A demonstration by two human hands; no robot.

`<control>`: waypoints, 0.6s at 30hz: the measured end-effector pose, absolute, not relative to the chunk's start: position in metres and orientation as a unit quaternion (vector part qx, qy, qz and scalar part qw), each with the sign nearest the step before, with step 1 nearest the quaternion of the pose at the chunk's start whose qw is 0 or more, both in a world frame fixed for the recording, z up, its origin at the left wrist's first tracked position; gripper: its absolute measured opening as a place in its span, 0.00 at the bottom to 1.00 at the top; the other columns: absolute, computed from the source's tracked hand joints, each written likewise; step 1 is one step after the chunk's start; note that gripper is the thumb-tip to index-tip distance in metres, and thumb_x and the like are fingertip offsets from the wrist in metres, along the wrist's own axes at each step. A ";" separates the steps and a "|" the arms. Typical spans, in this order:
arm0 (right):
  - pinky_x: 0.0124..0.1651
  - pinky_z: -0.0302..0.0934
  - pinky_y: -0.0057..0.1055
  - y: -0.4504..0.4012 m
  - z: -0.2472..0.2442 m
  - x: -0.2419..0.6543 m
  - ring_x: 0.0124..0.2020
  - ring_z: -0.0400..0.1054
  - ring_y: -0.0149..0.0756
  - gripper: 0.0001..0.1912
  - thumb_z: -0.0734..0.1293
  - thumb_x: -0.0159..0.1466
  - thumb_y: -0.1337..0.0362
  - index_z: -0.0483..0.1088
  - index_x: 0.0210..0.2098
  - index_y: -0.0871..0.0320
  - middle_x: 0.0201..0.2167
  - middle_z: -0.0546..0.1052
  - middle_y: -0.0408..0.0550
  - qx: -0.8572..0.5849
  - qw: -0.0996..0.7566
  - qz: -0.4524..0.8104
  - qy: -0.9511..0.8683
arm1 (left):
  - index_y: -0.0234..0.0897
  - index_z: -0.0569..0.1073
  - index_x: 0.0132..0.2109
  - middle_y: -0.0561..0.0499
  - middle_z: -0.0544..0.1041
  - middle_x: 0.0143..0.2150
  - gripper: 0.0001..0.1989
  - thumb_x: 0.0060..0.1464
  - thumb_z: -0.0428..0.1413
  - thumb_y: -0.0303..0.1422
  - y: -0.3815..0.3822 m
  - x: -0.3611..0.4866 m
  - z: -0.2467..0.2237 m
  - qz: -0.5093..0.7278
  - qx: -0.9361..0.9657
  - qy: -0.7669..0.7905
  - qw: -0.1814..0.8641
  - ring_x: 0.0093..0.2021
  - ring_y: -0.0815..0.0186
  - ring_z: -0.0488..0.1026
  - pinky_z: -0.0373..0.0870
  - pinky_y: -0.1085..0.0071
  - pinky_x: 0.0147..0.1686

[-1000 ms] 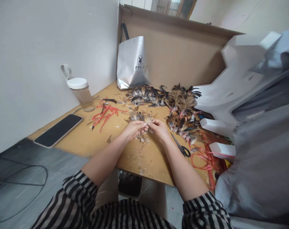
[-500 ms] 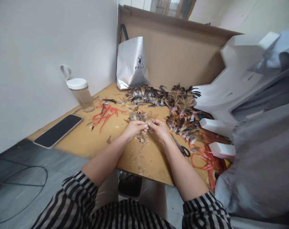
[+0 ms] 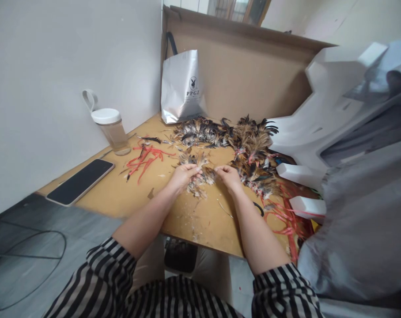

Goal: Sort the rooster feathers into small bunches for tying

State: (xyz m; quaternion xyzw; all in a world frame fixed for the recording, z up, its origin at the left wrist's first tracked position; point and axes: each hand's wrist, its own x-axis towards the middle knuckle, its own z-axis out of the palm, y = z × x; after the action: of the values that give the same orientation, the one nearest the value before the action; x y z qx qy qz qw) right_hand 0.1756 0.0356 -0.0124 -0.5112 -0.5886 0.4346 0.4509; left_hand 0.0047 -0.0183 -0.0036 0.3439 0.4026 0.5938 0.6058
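Note:
Over the wooden table (image 3: 121, 201), my left hand (image 3: 187, 175) is closed in a pinch beside a small heap of brown and grey feathers (image 3: 198, 189); what its fingertips hold is too small to name. My right hand (image 3: 227, 176) is apart from it, thumb and forefinger pinched near a brown feather tuft, and I cannot make out what is between them. Larger feather bunches (image 3: 250, 139) with pink bases lie behind and right of my right hand. Dark fluffy feathers (image 3: 200, 132) lie farther back. Scissors (image 3: 259, 208) are mostly hidden under my right forearm.
Red strips (image 3: 145, 160) and a lidded cup (image 3: 111, 130) are at the left, with a phone (image 3: 81, 182) at the table's edge. A silver bag (image 3: 180, 88) stands at the back. More red ribbon (image 3: 286, 221) and white foam pieces (image 3: 308, 206) are at the right.
My hands have moved apart, the left one slightly left and the right one to the right. My right forearm now covers most of the scissors.

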 end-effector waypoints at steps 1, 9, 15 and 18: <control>0.22 0.48 0.24 0.038 -0.015 0.180 0.18 0.54 0.25 0.14 0.67 0.46 0.56 0.69 0.23 0.62 0.16 0.67 0.40 -0.525 0.429 0.402 -0.616 | 0.29 0.72 0.28 0.49 0.74 0.23 0.10 0.38 0.63 0.32 -0.018 0.004 -0.004 0.596 0.340 0.400 0.608 0.21 0.76 0.67 0.60 0.81 0.20; 0.25 0.50 0.24 0.042 -0.022 0.190 0.22 0.59 0.28 0.12 0.61 0.50 0.59 0.70 0.21 0.62 0.18 0.69 0.42 -0.558 0.295 0.209 -0.747 | 0.29 0.72 0.29 0.49 0.74 0.25 0.09 0.39 0.62 0.30 -0.017 0.003 -0.006 0.607 0.318 0.386 0.617 0.21 0.77 0.66 0.59 0.81 0.19; 0.22 0.47 0.24 0.034 -0.012 0.185 0.19 0.56 0.27 0.13 0.62 0.49 0.57 0.70 0.19 0.61 0.15 0.67 0.41 -0.569 0.228 0.209 -0.762 | 0.29 0.72 0.29 0.49 0.74 0.25 0.09 0.40 0.62 0.29 -0.019 0.004 -0.004 0.608 0.309 0.386 0.621 0.21 0.76 0.67 0.59 0.82 0.19; 0.22 0.47 0.24 0.031 -0.010 0.183 0.18 0.57 0.26 0.09 0.63 0.47 0.61 0.70 0.18 0.61 0.14 0.67 0.41 -0.560 0.187 0.215 -0.778 | 0.28 0.72 0.29 0.49 0.74 0.25 0.08 0.40 0.62 0.29 -0.019 0.004 -0.004 0.606 0.305 0.388 0.623 0.21 0.76 0.67 0.60 0.82 0.19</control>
State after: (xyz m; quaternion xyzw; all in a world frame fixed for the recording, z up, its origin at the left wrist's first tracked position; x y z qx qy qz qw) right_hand 0.1835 0.0309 -0.0104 -0.5602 -0.7778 0.2152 0.1867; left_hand 0.0036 -0.0186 -0.0036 0.3053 0.3879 0.6064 0.6233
